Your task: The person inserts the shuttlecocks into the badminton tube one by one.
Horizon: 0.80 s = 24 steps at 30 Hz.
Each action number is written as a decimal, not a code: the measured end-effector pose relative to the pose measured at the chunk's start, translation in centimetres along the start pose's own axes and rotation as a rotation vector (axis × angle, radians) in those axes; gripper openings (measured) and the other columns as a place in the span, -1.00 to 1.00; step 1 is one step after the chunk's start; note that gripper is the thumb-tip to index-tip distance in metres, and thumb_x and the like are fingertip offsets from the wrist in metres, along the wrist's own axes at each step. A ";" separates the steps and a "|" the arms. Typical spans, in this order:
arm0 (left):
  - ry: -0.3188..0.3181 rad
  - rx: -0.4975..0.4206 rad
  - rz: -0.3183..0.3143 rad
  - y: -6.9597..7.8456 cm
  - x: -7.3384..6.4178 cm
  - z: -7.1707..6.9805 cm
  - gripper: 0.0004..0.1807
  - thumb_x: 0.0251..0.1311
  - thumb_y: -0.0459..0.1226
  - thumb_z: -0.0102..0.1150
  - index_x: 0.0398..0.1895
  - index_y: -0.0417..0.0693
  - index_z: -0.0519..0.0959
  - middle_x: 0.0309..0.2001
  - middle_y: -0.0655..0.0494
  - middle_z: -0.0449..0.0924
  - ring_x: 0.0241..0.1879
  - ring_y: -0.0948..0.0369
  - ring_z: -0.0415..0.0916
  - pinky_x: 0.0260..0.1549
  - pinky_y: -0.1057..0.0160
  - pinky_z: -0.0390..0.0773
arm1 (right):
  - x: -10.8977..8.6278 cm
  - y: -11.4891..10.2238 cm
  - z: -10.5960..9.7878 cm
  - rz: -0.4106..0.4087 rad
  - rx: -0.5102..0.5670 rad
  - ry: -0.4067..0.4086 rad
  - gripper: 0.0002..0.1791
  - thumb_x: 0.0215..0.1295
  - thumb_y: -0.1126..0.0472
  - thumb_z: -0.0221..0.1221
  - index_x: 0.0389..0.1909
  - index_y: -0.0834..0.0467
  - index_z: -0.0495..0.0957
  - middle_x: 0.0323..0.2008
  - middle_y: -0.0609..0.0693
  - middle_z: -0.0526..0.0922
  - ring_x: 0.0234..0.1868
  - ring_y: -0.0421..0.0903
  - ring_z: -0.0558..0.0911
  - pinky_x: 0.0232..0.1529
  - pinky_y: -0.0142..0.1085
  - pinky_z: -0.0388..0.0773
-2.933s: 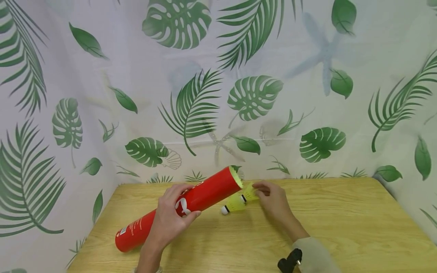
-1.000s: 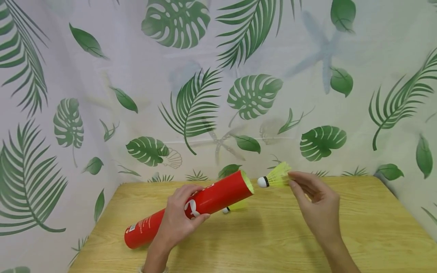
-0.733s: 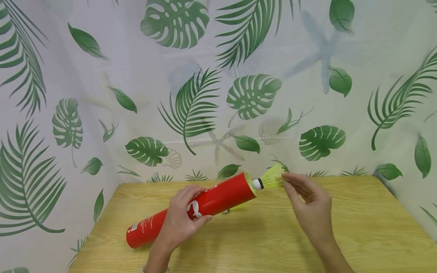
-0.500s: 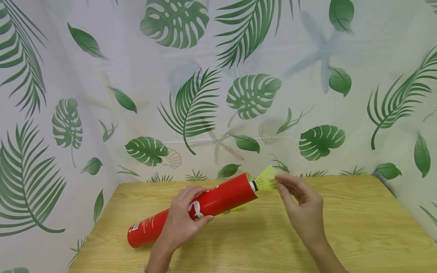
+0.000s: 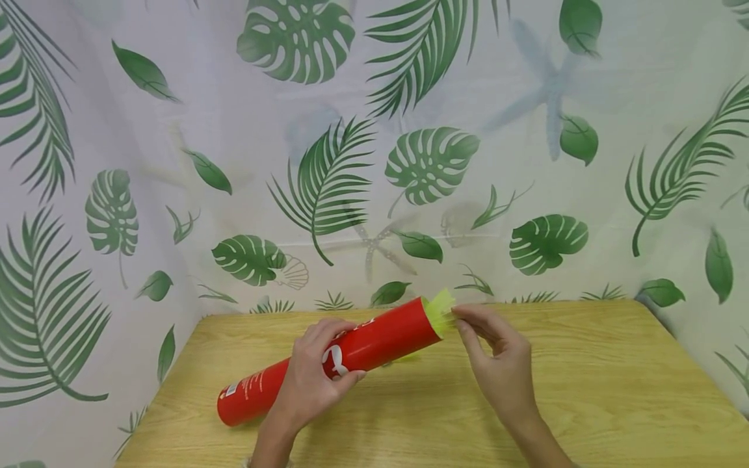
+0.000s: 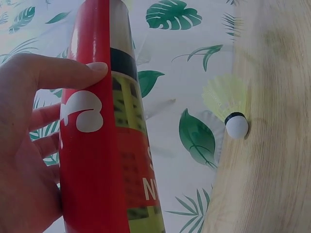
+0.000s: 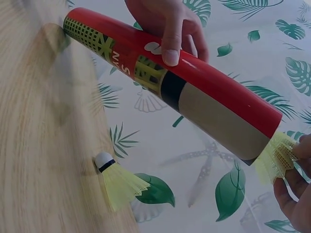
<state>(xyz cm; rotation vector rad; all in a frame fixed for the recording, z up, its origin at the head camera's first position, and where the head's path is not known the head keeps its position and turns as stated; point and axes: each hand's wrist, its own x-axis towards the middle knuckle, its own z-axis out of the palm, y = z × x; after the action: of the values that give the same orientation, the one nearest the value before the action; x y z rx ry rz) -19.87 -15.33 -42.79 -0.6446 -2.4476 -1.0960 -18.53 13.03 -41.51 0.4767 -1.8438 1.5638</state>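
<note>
A red shuttlecock tube is held at a slant by my left hand, its mouth raised toward the right. The thumb and fingers wrap round its middle, as the left wrist view also shows. My right hand pinches the skirt edge of a yellow shuttlecock at the tube's mouth. Its white head is inside the tube and out of sight; part of the skirt sticks out. A second yellow shuttlecock with a white head lies on the table behind the tube, mostly hidden in the head view.
The wooden table stretches out beneath both hands. A white cloth backdrop with green leaf prints rises along its back and left side.
My right hand has lifted one shuttlecock from the table and moved it left, head first, into the tube. The left hand has shifted the tube slightly right.
</note>
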 end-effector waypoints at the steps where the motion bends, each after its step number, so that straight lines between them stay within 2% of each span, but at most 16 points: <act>1: 0.001 0.002 0.000 0.0 0.0 0.0 -0.21 -0.18 -0.25 0.68 0.25 0.15 0.56 0.17 0.40 0.53 0.14 0.25 0.45 0.06 -0.11 0.49 | -0.1 0.0 0.1 0.001 0.001 -0.005 -0.72 0.27 0.63 0.21 -0.05 0.35 0.66 -0.09 0.17 0.73 -0.04 -0.23 0.72 0.03 -0.39 0.61; 11: 0.003 0.009 0.005 -0.2 0.0 0.1 -0.19 -0.19 -0.23 0.69 0.24 0.26 0.54 0.16 0.41 0.54 0.13 0.26 0.46 0.03 -0.07 0.53 | -0.3 -0.2 0.8 0.018 -0.033 -0.046 -0.73 0.30 0.60 0.21 -0.05 0.32 0.66 -0.07 0.12 0.74 -0.01 -0.24 0.71 0.05 -0.41 0.59; 13: 0.006 0.003 0.011 -0.2 0.0 0.1 -0.20 -0.19 -0.25 0.68 0.24 0.22 0.55 0.16 0.40 0.54 0.13 0.25 0.46 0.01 -0.07 0.54 | -0.3 -0.1 0.8 0.020 -0.022 -0.049 -0.73 0.30 0.61 0.20 -0.05 0.33 0.66 -0.07 0.13 0.73 -0.01 -0.25 0.71 0.04 -0.40 0.60; 24: 0.000 -0.002 -0.007 0.0 0.0 0.1 -0.23 -0.16 -0.22 0.67 0.23 0.25 0.55 0.15 0.42 0.53 0.12 0.26 0.46 0.03 -0.06 0.53 | -0.5 0.0 1.3 0.035 0.060 -0.057 -0.71 0.29 0.60 0.22 -0.04 0.30 0.68 -0.07 0.16 0.73 -0.04 -0.24 0.72 0.00 -0.40 0.62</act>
<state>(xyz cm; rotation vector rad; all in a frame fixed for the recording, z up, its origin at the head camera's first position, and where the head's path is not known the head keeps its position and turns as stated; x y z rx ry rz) -19.90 -15.28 -42.89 -0.6369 -2.4509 -1.1008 -18.51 11.76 -41.95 0.5232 -1.8612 1.6484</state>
